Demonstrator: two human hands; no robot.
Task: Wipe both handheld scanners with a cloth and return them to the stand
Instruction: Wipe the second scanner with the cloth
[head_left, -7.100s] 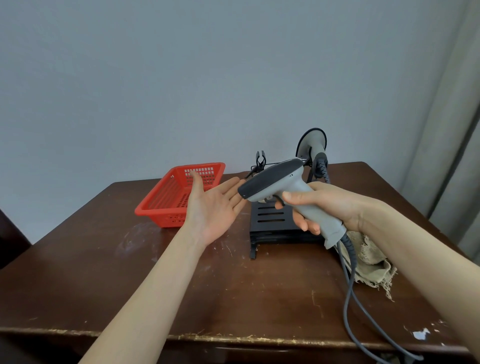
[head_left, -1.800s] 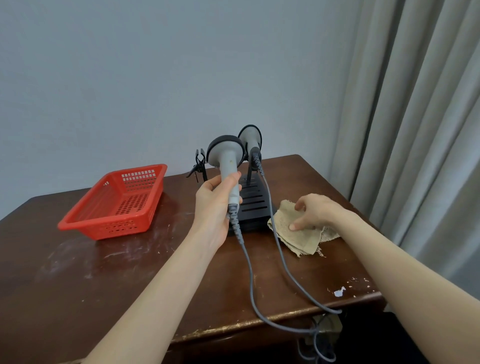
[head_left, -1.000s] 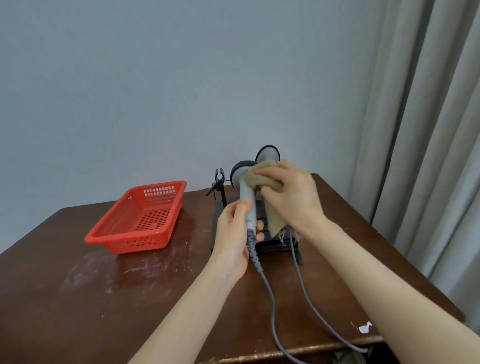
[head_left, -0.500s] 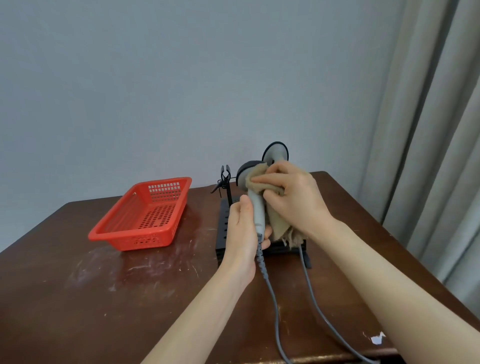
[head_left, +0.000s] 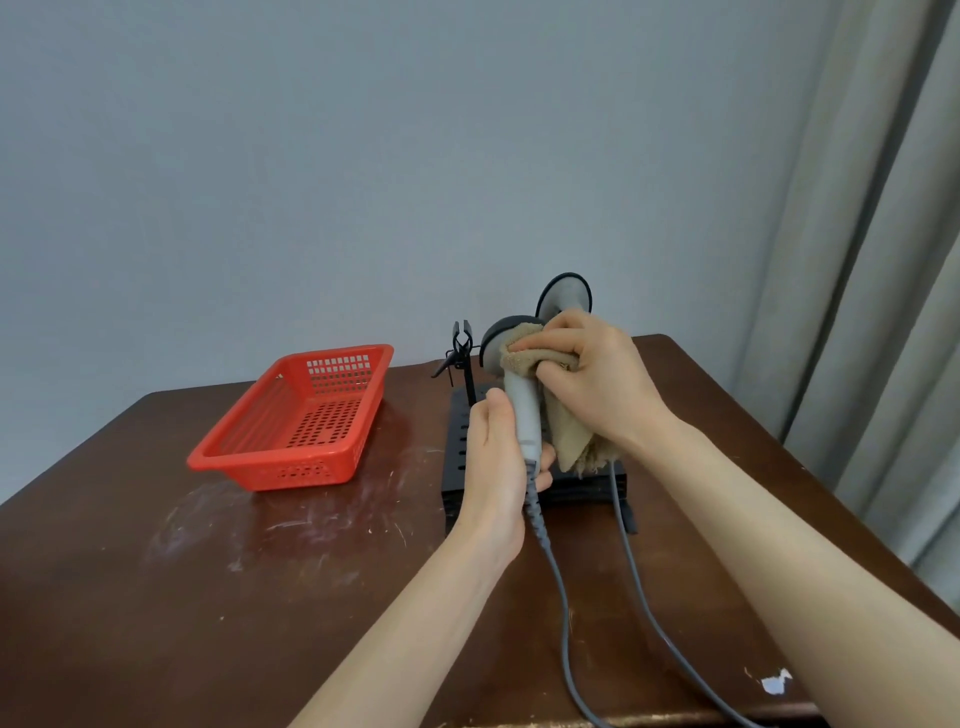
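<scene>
My left hand (head_left: 493, 462) grips the grey handle of a handheld scanner (head_left: 522, 410) and holds it upright above the black stand (head_left: 457, 467). My right hand (head_left: 597, 379) holds a beige cloth (head_left: 569, 436) pressed around the scanner's dark head; the cloth's tail hangs down beside the handle. A second scanner (head_left: 566, 293) sits in the stand behind, mostly hidden by my right hand. Two grey cables (head_left: 566, 623) run from the scanners toward the table's front edge.
A red plastic basket (head_left: 296, 421) stands on the brown wooden table (head_left: 208, 571), left of the stand. A thin black clip post (head_left: 462, 353) rises at the stand's back left. Grey curtains (head_left: 883, 260) hang at the right.
Since picking the cloth off the table, my right hand has brought it onto the scanner head. Over the last second the cloth has shifted a little around the head; my left hand keeps its grip.
</scene>
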